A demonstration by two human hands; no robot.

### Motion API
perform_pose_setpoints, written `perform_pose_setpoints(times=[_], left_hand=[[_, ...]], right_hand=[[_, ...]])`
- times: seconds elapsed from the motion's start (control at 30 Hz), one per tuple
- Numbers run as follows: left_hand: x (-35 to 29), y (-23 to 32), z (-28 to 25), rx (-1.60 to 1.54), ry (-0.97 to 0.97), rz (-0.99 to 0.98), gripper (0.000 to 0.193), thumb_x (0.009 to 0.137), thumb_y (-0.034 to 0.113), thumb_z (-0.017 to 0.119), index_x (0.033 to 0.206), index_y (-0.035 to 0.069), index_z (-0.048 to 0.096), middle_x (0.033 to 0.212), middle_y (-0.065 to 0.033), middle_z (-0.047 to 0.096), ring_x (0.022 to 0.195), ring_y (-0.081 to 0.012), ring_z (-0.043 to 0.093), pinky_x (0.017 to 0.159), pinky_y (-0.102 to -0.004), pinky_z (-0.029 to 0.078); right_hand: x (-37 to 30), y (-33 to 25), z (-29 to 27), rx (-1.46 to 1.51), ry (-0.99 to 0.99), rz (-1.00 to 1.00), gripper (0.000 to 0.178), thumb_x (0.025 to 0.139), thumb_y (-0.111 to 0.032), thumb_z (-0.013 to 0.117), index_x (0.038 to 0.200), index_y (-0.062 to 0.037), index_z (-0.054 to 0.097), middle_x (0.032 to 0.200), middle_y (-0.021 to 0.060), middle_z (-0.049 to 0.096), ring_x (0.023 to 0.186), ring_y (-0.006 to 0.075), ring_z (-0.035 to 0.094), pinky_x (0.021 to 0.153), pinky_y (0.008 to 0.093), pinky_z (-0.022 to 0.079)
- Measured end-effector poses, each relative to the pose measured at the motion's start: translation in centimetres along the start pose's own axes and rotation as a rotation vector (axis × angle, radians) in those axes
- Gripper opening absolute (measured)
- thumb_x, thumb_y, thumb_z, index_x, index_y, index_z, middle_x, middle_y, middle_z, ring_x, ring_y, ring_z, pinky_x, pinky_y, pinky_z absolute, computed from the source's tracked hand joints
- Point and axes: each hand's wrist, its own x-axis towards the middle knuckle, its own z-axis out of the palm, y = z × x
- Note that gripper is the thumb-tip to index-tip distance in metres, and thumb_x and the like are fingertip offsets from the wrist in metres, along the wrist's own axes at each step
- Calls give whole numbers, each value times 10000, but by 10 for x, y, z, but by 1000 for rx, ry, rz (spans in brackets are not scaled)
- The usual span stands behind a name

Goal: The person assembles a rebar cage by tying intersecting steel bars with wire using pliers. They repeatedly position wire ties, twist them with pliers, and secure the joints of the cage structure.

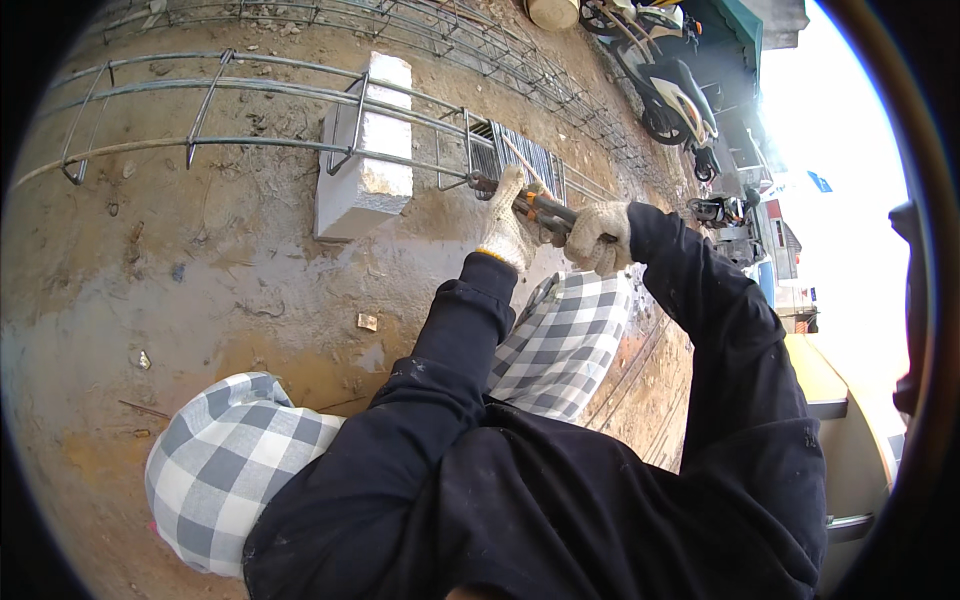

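- Hand on the left point(508, 228), just right of the frame's middle and above it, wears an off-white knitted glove; it is wrapped around the front part of a plier-like tool, thumb pointing up along it.
- The right hand point(598, 238), gloved alike, is closed around the rear end of the same tool, just beside the left.
- The tool point(546, 209) lies slantwise above the frame's middle, dark with orange bands; its head points to the upper left and meets the near bar of a steel cage. Whether it bites the metal is too small to tell.
- That cage point(262, 141), long bars with square hoops, stretches from the left edge toward the upper middle.
- A tightly packed bundle of thin metal rods or hoops point(530, 152) sits just beyond the tool's head.
- A white block point(352, 208) with chipped edges stands in the upper middle-left, the cage's bars running across it.
- Black sleeves point(735, 335) and grey-and-white checked trousers point(560, 345) fill much of the lower half.
- Wet, muddy ground point(230, 290) spreads over the left, with a small pale chip point(367, 322) lying below the block.
- Another cage point(500, 66) crosses the top of the frame.
- Motorbikes point(685, 100) stand at upper right, beside a dark green canopy point(738, 45).
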Motion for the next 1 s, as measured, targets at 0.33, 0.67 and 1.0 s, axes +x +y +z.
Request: perform_pose_setpoints(times=[0.33, 0.67, 1.0], left_hand=[[43, -17, 14, -433, 44, 6, 262, 892, 305, 709, 744, 133, 578, 707, -37, 603, 636, -211, 592, 637, -382, 546], [-12, -24, 18, -141, -88, 12, 297, 909, 378, 689, 961, 93, 624, 896, -76, 614, 807, -185, 595, 723, -320, 491], [-18, -40, 40, -333, -97, -69, 377, 966, 422, 591, 1125, 80, 595, 917, -50, 647, 788, -176, 607, 579, -316, 472]], right_hand=[[20, 32, 90, -1973, 1777, -444, 585, 745, -274, 762, 1205, -9, 516, 936, 200, 676, 908, 350, 684, 794, 460, 529], [-30, -45, 33, -505, 355, 92, 176, 839, -153, 712, 880, -34, 588, 651, 69, 594, 490, 151, 562, 418, 301, 467], [-34, -41, 67, -859, 676, 30, 303, 911, -336, 656, 888, -34, 658, 690, 100, 658, 485, 160, 599, 429, 300, 476]])
